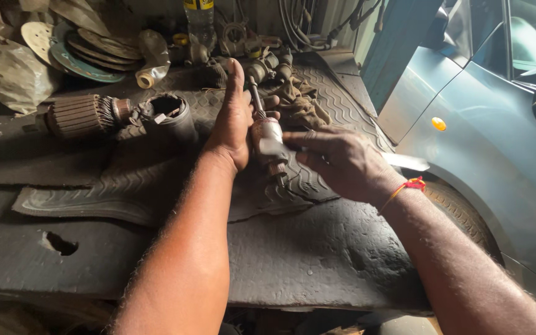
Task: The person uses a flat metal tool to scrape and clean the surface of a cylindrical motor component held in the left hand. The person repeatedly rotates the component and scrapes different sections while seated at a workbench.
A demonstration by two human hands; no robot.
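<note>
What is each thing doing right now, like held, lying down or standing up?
left hand: holding the small armature.
right hand: fingers touching it.
small armature: held, tilted.
big armature: lying on its side.
round housing: lying, open end showing.
bottle: standing upright.
rag: crumpled.

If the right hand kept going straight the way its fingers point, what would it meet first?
The right hand points leftward; its fingertips already reach the motor armature gripped by the left hand. So the armature likely comes first, then the left palm behind it, though depth is unclear.
</note>
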